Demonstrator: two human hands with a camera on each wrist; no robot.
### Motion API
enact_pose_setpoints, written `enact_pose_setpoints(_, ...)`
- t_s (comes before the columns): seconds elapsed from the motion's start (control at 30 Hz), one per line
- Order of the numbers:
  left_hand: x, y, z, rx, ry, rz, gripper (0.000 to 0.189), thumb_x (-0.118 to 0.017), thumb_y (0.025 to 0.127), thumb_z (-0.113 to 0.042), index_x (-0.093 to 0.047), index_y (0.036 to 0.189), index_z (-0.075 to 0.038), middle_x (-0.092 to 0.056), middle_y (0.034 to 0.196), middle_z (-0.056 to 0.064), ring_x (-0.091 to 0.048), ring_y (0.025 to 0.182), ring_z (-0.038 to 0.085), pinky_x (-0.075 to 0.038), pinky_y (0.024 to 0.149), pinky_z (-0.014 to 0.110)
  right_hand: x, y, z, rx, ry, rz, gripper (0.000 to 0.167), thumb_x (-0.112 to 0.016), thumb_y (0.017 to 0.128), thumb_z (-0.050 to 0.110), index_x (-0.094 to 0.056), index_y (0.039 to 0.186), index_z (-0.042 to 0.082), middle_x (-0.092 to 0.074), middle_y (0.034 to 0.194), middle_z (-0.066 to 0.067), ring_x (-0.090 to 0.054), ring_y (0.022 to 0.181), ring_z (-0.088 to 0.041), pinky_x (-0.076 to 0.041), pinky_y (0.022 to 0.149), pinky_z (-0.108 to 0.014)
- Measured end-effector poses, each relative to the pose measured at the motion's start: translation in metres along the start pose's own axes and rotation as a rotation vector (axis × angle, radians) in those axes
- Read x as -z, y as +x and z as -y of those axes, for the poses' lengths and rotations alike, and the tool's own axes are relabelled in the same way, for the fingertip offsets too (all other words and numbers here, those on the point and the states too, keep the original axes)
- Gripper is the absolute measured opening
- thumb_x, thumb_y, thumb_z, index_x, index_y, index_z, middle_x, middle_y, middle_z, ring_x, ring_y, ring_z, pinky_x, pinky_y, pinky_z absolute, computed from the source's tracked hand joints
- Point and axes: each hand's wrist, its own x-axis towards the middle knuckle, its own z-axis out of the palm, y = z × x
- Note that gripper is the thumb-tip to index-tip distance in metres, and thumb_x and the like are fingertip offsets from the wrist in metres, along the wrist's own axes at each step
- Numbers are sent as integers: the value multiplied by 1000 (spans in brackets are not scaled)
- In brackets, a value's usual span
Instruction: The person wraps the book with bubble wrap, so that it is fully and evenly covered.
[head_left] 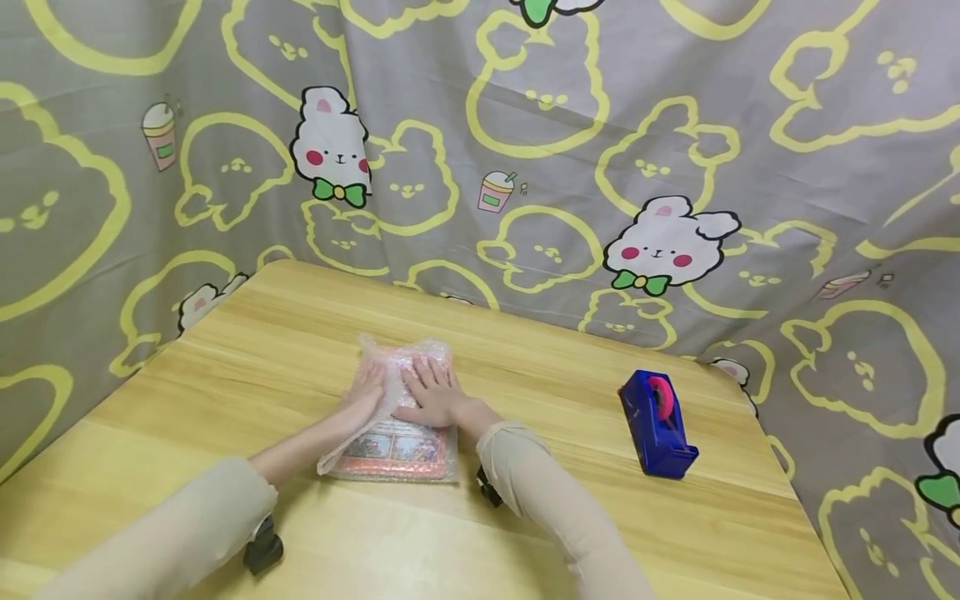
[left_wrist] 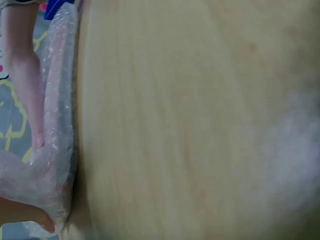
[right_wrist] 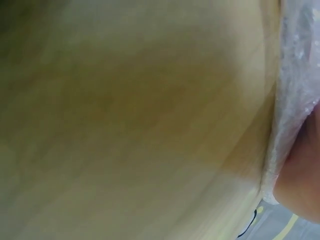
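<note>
A flat item with a red-orange border and small printed pictures (head_left: pixel 393 447) lies on the table inside clear bubble wrap (head_left: pixel 420 475). A loose flap of the wrap rises along its left side. My left hand (head_left: pixel 363 397) rests against that flap, fingers extended toward the package's far end. In the left wrist view, its thumb (left_wrist: pixel 37 216) touches the wrap near the edge. The right hand (head_left: pixel 435 403) presses flat on top of the wrapped item with its fingers spread. The right wrist view shows part of this hand (right_wrist: pixel 300 185) against the wrap.
To the right stands a blue tape dispenser (head_left: pixel 658 429) with a pink-cored roll (head_left: pixel 662 397). The wooden table (head_left: pixel 570 417) reaches back to a grey curtain (head_left: pixel 442 117) printed with yellow outlines and white cartoon animals. Dark devices sit under both wrists.
</note>
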Motion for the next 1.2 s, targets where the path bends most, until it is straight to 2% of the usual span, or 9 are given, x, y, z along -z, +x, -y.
enact_pose_setpoints(0.1, 4, -16, -47, 94, 59, 26, 58, -19, 95, -24, -4, 142, 5, 6, 149, 20, 12, 136, 35, 14, 103, 60, 1, 1, -4, -1, 115, -9, 66, -23, 94, 53, -4, 148, 21, 12, 153, -3, 16, 138, -22, 12, 109, -46)
enact_pose_setpoints(0.17, 4, -23, -63, 102, 88, 40, 57, -18, 95, -22, -3, 141, 8, 8, 148, 23, 12, 135, 38, 13, 103, 60, 2, 2, -7, -3, 265, -19, 60, -17, 96, 48, -8, 148, 20, 9, 153, -2, 16, 138, -21, 14, 109, -45)
enact_pose_setpoints(0.27, 2, -27, -74, 140, 164, 75, 55, -15, 97, -22, 1, 142, 6, 14, 148, 20, 16, 135, 37, 13, 104, 58, 4, 5, -13, -13, 518, -25, 57, -10, 97, 45, -10, 148, 19, 7, 153, 1, 16, 138, -18, 17, 108, -43)
enact_pose_setpoints(0.37, -1, -25, -75, 154, 214, 83, 56, -15, 97, -23, 1, 142, 5, 15, 148, 18, 17, 135, 36, 14, 104, 57, 6, 6, -17, -13, 661, -23, 58, -9, 97, 45, -8, 147, 17, 6, 153, 2, 16, 138, -17, 18, 107, -42)
enact_pose_setpoints(0.63, -8, -20, -71, 104, 300, 89, 58, -20, 96, -24, 0, 141, 7, 15, 148, 20, 20, 134, 36, 18, 105, 52, 10, 4, -20, 18, 698, -15, 56, -4, 98, 41, -12, 147, 15, 7, 153, -1, 18, 137, -18, 20, 107, -42)
enact_pose_setpoints(0.73, -11, -23, -71, 75, 387, 99, 61, -24, 96, -25, -1, 140, 11, 13, 147, 24, 18, 133, 41, 16, 105, 54, 9, 3, -21, 21, 749, -6, 57, -3, 98, 40, -16, 147, 14, 6, 153, -1, 18, 137, -17, 19, 107, -42)
enact_pose_setpoints(0.9, -15, -25, -73, 92, 504, 139, 65, -29, 98, -30, -2, 141, 11, 14, 146, 27, 19, 132, 44, 16, 103, 59, 7, 2, -20, 28, 764, 17, 58, -1, 98, 41, -17, 146, 14, 6, 153, -2, 18, 137, -17, 19, 107, -42)
enact_pose_setpoints(1.03, -16, -24, -78, 112, 526, 171, 65, -31, 98, -30, -4, 142, 8, 14, 146, 26, 18, 132, 45, 15, 102, 62, 6, 1, -23, 28, 724, 5, 56, -8, 98, 41, -14, 147, 15, 4, 153, -1, 17, 138, -17, 17, 108, -42)
enact_pose_setpoints(1.2, -14, -25, -80, 118, 527, 165, 64, -34, 97, -29, -8, 142, 7, 11, 147, 26, 16, 132, 46, 11, 102, 64, 7, -11, -30, 79, 629, -15, 60, -32, 97, 40, -10, 147, 15, 3, 153, -3, 14, 138, -20, 8, 109, -49)
